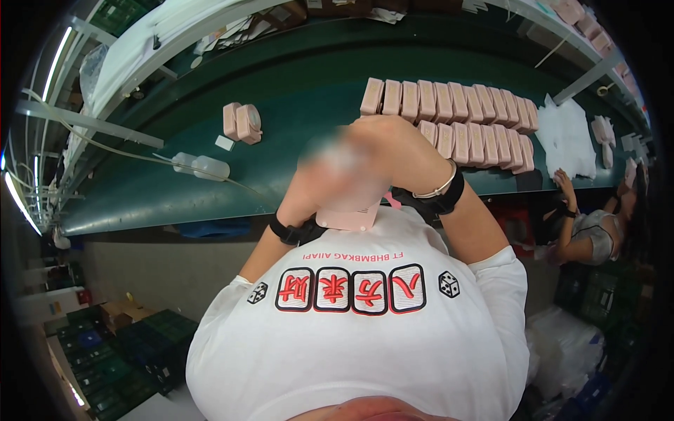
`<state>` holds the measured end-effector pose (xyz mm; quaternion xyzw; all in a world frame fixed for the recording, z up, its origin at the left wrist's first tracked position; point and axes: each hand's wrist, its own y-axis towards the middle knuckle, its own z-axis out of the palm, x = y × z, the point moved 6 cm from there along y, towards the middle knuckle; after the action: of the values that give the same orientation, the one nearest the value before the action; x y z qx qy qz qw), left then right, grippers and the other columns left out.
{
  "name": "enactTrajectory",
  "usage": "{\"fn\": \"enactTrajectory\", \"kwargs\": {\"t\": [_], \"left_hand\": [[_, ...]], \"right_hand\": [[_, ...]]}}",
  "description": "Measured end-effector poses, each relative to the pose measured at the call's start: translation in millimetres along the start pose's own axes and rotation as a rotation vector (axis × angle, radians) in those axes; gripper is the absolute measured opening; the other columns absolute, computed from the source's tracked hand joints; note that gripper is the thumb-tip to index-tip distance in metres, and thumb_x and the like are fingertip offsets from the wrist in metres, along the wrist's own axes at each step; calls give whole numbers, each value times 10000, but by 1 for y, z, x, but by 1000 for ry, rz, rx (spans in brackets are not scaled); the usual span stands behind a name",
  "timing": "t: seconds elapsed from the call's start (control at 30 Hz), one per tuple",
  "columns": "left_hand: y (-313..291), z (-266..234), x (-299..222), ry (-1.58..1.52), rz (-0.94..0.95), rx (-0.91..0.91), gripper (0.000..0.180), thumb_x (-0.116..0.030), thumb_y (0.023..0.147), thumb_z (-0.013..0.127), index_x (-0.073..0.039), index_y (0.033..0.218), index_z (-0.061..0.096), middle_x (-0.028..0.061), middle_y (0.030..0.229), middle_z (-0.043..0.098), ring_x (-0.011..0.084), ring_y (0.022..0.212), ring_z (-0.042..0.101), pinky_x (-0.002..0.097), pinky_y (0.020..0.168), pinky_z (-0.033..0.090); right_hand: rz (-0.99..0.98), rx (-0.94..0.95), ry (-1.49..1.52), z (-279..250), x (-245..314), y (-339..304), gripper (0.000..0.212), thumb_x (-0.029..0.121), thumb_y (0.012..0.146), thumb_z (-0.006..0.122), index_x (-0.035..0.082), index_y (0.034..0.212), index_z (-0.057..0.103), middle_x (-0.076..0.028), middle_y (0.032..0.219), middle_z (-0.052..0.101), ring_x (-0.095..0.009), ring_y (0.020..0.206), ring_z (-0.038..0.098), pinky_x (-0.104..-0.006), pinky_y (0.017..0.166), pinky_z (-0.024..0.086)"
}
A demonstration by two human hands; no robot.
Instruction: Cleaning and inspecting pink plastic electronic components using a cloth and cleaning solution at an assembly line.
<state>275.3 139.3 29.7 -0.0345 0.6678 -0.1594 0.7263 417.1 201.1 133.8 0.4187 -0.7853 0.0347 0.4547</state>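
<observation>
My left hand (303, 188) and my right hand (405, 149) are closed around a pink plastic device (346, 216), held close to my chest above the bench's near edge. Its lower end, with small feet and dark slits, shows below the hands. A blurred patch hides the fingertips and the upper part of the device. By my right wrist, a bright pink strip (392, 201) sticks out. Past that hand stand two rows of similar pink boxy devices (449, 104). On the left stand a couple more pink devices (246, 123), one with a round face.
Left on the green bench (140, 203) lie two translucent bottles (210, 167), a small white block (225, 142) and a thin hose. White sheets (567, 137) are spread at right, beside another person's hand (564, 184). Metal shelf frames border both sides; dark crates (151, 347) stand on the floor.
</observation>
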Motion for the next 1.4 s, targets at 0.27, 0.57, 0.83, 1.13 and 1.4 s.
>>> {"fn": "enactTrajectory", "kwargs": {"t": [0.27, 0.57, 0.83, 1.13, 1.4], "left_hand": [[-21, 2, -1, 57, 4, 3, 400, -148, 804, 746, 19, 1138, 603, 70, 1031, 678, 123, 903, 636, 271, 806, 511], [-32, 9, 1, 77, -18, 10, 420, -151, 793, 762, 22, 1142, 602, 81, 1034, 681, 135, 900, 646, 275, 800, 521], [-26, 14, -2, 102, 84, 22, 422, -152, 799, 758, 32, 1143, 596, 92, 1028, 689, 146, 883, 663, 285, 782, 539], [-26, -30, 36, -436, -21, 35, 573, -289, 862, 713, -17, 1318, 498, 127, 1210, 627, 215, 1051, 640, 350, 885, 536], [-32, -50, 14, -916, -30, 83, 683, -479, 907, 599, -68, 1418, 409, 150, 1324, 560, 298, 1157, 598, 453, 964, 504]], "right_hand": [[-39, 140, -129, 24, 8, 2, 182, 21, 721, 605, -13, 884, 678, -161, 846, 670, -314, 785, 652, -365, 728, 527], [93, 304, -70, 33, 8, 12, 175, 57, 736, 643, -15, 889, 689, -176, 816, 672, -299, 761, 662, -354, 694, 526], [-17, 78, -105, -12, -2, 26, 152, 140, 799, 721, 9, 853, 667, -129, 765, 652, -220, 688, 632, -312, 641, 505], [275, 2, 363, -35, -43, -30, 124, 107, 889, 681, 60, 988, 625, -6, 943, 625, -102, 839, 600, -238, 709, 490], [280, -310, 431, 34, -33, -7, 164, 79, 933, 614, 42, 1091, 589, -26, 1008, 619, -95, 947, 583, -233, 807, 472]]}}
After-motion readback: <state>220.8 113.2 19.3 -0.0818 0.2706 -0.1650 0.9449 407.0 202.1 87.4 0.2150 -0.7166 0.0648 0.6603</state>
